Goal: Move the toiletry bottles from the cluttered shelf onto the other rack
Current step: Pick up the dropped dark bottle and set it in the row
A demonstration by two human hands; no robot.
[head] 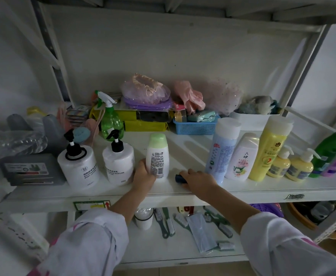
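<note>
Already the left hand point(143, 174) grips the upright green-capped bottle point(157, 156) near the shelf's point(262, 191) front edge; the right hand point(198, 179), nearer the blue bottle point(223, 148), holds a small dark object point(180, 178).

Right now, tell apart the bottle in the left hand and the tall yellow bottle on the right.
The green-capped bottle is white, short and gripped by the left hand; the tall yellow bottle is yellow with a white cap, much taller, and no hand touches it. It leans in a row of bottles; the green-capped one stands apart. Both rest on the same shelf.
</note>
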